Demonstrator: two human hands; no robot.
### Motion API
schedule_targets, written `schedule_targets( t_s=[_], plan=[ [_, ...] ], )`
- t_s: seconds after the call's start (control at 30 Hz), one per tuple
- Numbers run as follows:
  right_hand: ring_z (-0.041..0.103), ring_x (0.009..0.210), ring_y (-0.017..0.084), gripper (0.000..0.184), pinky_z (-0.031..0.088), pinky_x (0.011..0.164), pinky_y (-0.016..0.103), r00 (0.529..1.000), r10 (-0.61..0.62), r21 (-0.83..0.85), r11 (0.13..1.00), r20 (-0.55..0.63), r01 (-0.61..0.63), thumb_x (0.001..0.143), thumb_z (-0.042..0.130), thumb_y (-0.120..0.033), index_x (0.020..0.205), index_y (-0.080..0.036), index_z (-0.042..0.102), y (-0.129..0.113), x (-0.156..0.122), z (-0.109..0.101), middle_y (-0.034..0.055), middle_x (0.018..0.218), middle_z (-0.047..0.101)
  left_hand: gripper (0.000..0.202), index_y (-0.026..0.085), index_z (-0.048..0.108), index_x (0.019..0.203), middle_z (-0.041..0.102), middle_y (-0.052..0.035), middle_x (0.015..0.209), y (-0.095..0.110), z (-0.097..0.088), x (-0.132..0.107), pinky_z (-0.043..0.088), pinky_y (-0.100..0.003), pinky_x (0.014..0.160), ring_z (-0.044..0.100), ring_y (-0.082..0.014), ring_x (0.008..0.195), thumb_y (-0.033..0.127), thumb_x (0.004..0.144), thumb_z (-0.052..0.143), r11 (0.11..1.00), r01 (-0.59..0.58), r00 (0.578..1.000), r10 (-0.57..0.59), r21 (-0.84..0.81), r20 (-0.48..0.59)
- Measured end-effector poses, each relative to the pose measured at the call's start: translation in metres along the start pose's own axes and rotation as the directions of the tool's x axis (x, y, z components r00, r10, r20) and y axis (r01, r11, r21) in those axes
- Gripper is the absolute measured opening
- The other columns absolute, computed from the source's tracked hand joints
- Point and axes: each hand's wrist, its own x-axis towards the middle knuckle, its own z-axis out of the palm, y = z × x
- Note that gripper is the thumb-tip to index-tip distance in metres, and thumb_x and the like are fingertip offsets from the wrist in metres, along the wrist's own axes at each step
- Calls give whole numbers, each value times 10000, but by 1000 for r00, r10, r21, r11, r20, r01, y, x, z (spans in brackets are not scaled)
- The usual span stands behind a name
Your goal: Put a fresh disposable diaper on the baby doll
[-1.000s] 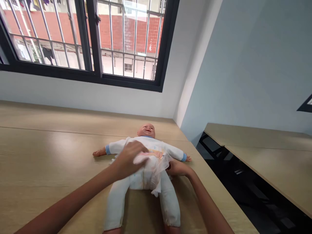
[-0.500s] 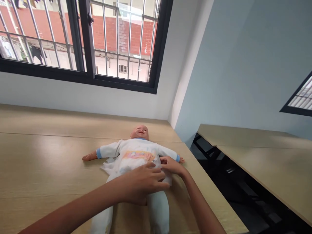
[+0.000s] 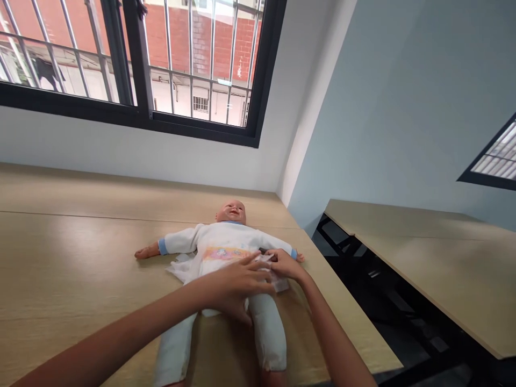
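A baby doll (image 3: 229,213) lies on its back on the wooden table, arms spread, in a white outfit with blue cuffs. Round its hips is a white diaper (image 3: 217,264) with a coloured band across the front. My left hand (image 3: 236,282) rests over the diaper's front with fingers spread, hiding part of it. At the diaper's edge on the image's right, my right hand (image 3: 284,264) pinches the thin white side flap. The other flap (image 3: 183,267) sticks out loose on the image's left.
The wooden table (image 3: 72,274) reaches the wall below a barred window (image 3: 201,70). Its right edge runs beside a dark gap, with a second table (image 3: 443,269) on black framing beyond.
My left hand has shifted slightly up, and its fingers are more spread. The right hand has drawn the diaper's flap up and a little outward. The view has tilted slightly downward.
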Motion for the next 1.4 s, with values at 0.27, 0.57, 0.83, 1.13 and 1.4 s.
schedule_targets(
  t_s=[0.27, 0.57, 0.83, 1.13, 1.4],
  plan=[
    [432, 457, 65, 556, 336, 385, 170, 965, 213, -69, 976, 154, -205, 821, 621, -584, 1152, -138, 625, -20, -29, -23, 4, 687, 570, 745, 310, 519, 1336, 481, -80, 1413, -23, -8, -14, 76, -601, 1189, 410, -309, 1338, 659, 711, 725, 980, 187, 982, -187, -70, -2],
    [436, 408, 37, 636, 363, 374, 134, 961, 134, 288, 936, 241, -202, 726, 750, -259, 1325, -165, 559, -23, -34, -35, -5, 726, 644, 679, 315, 565, 1274, 555, -58, 1331, -17, -8, -11, 105, -600, 1186, 459, -325, 1278, 623, 700, 758, 982, 176, 983, -180, -72, -45],
    [644, 794, 109, 178, 555, 722, 169, 948, 306, 716, 680, -88, -154, 845, 610, -78, 1014, -67, 665, -28, -11, 4, 108, 947, 677, 669, 403, 483, 1365, 387, -74, 1494, -14, -4, -7, 223, -599, 1131, 410, -363, 1318, 691, 781, 637, 966, 257, 965, -256, 12, -48],
    [620, 693, 131, 426, 509, 606, 233, 968, 197, 372, 919, -154, -128, 803, 728, -291, 1132, -97, 539, -32, -29, -22, 87, 889, 669, 635, 198, 652, 1149, 459, -105, 1444, -18, 1, 8, 375, -506, 1043, 488, -319, 1230, 727, 875, 432, 939, 333, 941, -325, 86, -96],
    [379, 653, 94, 489, 239, 627, 254, 966, 139, -341, 938, 218, -58, 748, 677, -635, 772, -146, 685, -16, -32, -34, -21, 655, 527, 666, 198, 646, 1176, 462, -138, 1428, -22, 3, 6, 194, -579, 1158, 390, -318, 1336, 746, 818, 524, 923, 377, 925, -372, 72, -80]
  ],
)
